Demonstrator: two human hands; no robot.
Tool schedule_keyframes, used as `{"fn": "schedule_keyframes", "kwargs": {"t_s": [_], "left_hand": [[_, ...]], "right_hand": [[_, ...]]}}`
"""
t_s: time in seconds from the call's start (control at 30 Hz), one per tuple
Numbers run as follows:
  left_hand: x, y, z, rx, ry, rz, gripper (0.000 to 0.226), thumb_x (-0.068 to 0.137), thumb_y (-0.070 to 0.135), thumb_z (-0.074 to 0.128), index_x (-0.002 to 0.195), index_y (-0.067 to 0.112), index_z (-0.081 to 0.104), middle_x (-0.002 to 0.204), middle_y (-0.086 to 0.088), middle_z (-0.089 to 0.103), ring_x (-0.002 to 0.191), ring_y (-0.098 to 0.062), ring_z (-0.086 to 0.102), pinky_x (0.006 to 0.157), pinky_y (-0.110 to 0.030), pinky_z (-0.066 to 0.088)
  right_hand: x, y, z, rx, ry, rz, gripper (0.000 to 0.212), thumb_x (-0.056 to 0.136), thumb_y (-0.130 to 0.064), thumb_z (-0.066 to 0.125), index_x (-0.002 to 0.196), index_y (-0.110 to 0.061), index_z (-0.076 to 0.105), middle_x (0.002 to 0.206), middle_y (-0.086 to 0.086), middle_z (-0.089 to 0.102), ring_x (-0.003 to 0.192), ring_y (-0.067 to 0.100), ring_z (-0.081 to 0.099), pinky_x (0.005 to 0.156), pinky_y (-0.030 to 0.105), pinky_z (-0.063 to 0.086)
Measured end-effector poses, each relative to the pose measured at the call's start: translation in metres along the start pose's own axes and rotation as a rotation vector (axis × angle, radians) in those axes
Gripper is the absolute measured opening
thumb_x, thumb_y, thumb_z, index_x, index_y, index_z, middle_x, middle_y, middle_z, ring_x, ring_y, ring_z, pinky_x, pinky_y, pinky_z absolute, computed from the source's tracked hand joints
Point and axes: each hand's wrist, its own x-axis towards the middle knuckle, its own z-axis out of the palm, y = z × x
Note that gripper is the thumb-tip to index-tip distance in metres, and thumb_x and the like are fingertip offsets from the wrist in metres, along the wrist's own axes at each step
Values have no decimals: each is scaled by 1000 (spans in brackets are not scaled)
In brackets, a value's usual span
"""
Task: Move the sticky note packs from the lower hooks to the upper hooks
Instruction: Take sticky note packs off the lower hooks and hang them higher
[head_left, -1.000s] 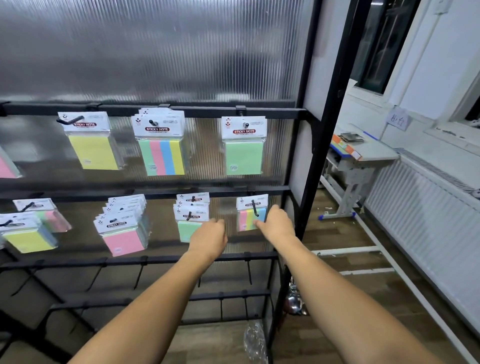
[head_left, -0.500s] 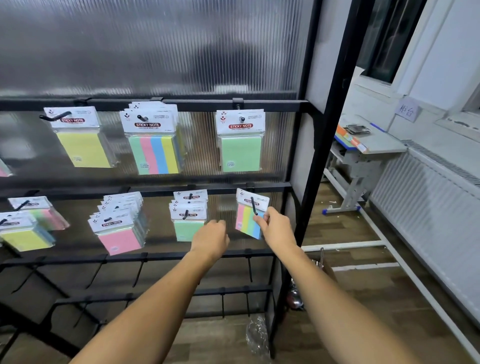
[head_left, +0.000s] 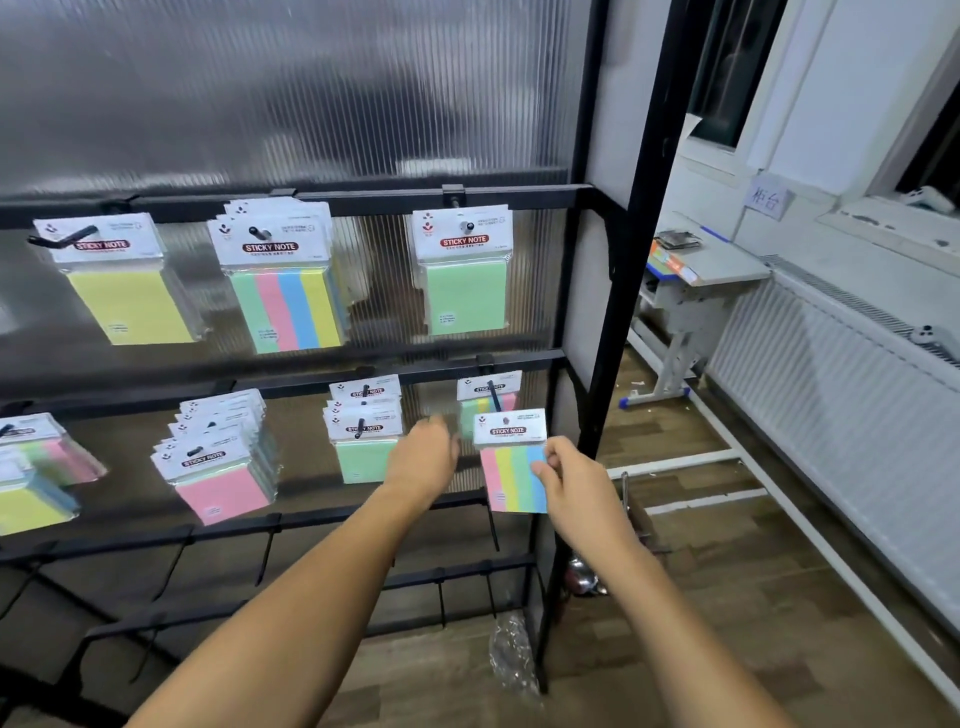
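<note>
- pulling back from the rack, our right hand (head_left: 576, 488) now has a striped pack (head_left: 511, 467) that was on the lower right hook (head_left: 493, 397) a moment ago. the pack is off the hook and hangs free in the air, just in front of it.
- one more striped pack (head_left: 488, 396) is still on that lower hook, right behind the one we hold.
- this means the taking-off part is done for this pack. we think the next part is lifting it to an upper hook, maybe the one with the other striped packs (head_left: 283, 291).
- our right fingers (head_left: 545, 465) are closed on the right edge of the pack, pinching it.
- our left hand (head_left: 423, 460) is near the green packs (head_left: 363, 441). its fingers curl loosely and hold nothing. we cannot tell if they touch a pack.
</note>
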Motion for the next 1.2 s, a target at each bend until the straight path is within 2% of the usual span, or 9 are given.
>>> {"fn": "schedule_keyframes", "kwargs": {"t_s": [0.2,0.27,0.4,0.53,0.63,0.8,0.87,1.03,1.2], "left_hand": [[18,13,4,-206,3,-99,53,92,31,62,134,4,42,131,-16,55,119,-35,55,98,-45,45],[23,14,7,-266,7,-100,53,89,29,66,133,8,45,131,-14,56,119,-32,55,99,-45,46],[28,20,11,-327,25,-85,34,89,25,67,117,12,55,115,-9,66,104,-28,63,91,-44,51],[24,25,13,-326,72,-43,24,93,23,62,112,9,62,101,-10,71,90,-25,65,81,-36,52],[17,25,13,-353,83,-11,23,93,23,62,113,11,65,100,-7,72,89,-22,67,79,-34,53],[0,16,9,-290,96,89,19,93,21,62,109,14,68,94,-1,55,84,-18,55,73,-30,44],[-5,12,7,-288,78,108,17,92,24,62,106,15,69,91,-2,56,80,-18,54,71,-30,43],[-29,9,-10,-254,74,178,14,90,15,61,78,10,58,77,-5,56,74,-26,54,62,-33,35],[-51,5,-29,-319,111,214,7,89,15,63,86,14,68,72,0,62,65,-19,50,59,-31,38]], "right_hand": [[-7,2,-3,-39,-2,-3,6,99,-24,49,96,-19,48,91,-1,62,84,24,57,69,40,45],[-5,3,-4,-38,0,8,6,99,-24,50,96,-19,48,93,0,63,85,24,58,70,41,47],[-5,5,-8,-30,6,13,7,99,-24,51,98,-18,49,95,0,63,86,22,59,71,43,50],[-5,5,-12,-33,1,21,7,99,-24,51,100,-17,50,94,0,62,87,22,58,72,42,48],[-7,5,-14,-52,-6,15,7,99,-25,50,100,-18,50,93,-2,61,86,20,58,71,41,47],[-15,3,-14,-76,-4,2,7,101,-27,46,100,-20,48,90,-5,59,83,18,57,67,41,47],[-17,1,-15,-83,5,2,8,101,-27,45,102,-20,49,91,-5,60,83,20,57,69,41,48],[-29,-13,-15,-98,9,-34,7,101,-25,43,100,-19,47,89,-5,58,82,20,57,68,41,48],[-40,-23,-12,-47,25,-79,7,101,-25,43,102,-23,49,94,-4,62,85,22,58,71,42,49]]}}
